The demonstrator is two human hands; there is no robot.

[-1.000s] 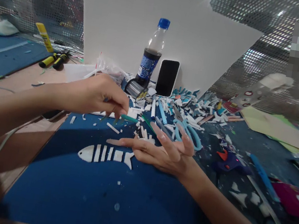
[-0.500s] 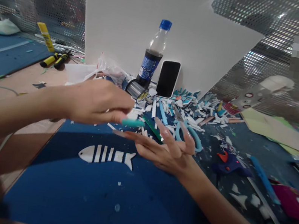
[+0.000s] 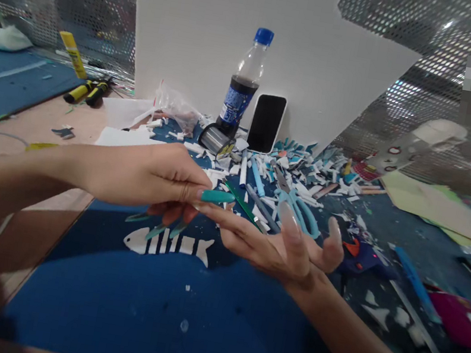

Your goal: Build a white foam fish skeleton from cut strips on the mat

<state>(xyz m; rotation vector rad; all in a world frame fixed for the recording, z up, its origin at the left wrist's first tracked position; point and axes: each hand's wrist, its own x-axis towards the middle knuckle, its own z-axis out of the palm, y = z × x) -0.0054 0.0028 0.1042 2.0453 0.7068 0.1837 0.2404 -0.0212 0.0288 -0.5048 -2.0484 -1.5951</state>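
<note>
My left hand (image 3: 149, 180), with long teal nails, is closed in a pinch. Its thumb lies on top and its other fingers curl below, around the tip of my right index finger, whose end is hidden. My right hand (image 3: 278, 244) is turned palm up with fingers apart and long pale nails; I see nothing held in it. Below both hands, a white fish shape (image 3: 136, 240) cut into several strips, with a head and tail, lies on the blue mat (image 3: 140, 311). A small white scrap (image 3: 187, 288) sits nearer to me.
Behind the hands lie many white and blue scraps (image 3: 322, 170), light-blue scissors (image 3: 308, 213), a metallic spool (image 3: 214, 140) and a dark-drink bottle (image 3: 236, 104). A phone (image 3: 266, 122) leans on a white board (image 3: 207, 21). At right are a glue gun (image 3: 360, 257) and coloured paper (image 3: 420, 207).
My left hand has shifted slightly right and down, and its fingers now close around my right index fingertip. My right hand's other fingers have moved right and spread.
</note>
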